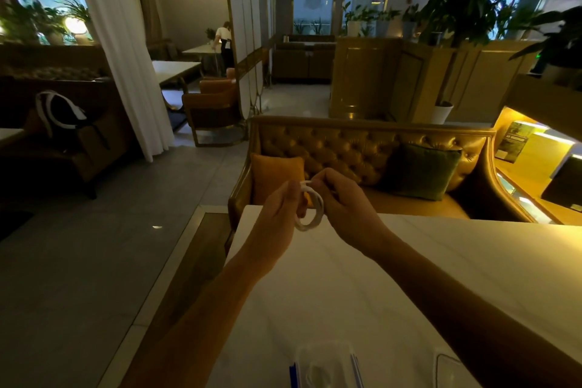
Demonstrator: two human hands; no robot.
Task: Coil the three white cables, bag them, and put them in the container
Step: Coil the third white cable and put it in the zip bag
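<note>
A white cable [310,209], wound into a small round coil, hangs in the air above the far edge of the white table [441,261]. My left hand [278,214] pinches the coil's left side. My right hand [341,201] grips its top right, fingers closed around the cable end. At the near edge of the table lies a clear plastic bag [326,365] with blue-edged strips; something pale and coiled shows faintly inside it. A second clear bag or container edge [445,368] lies to its right, partly behind my right forearm.
A tufted golden sofa [362,148] with an orange cushion [277,176] and a green cushion [422,170] faces the table's far side. Grey floor tiles lie to the left. A lit shelf unit [535,161] stands at right. A person stands far back by another table.
</note>
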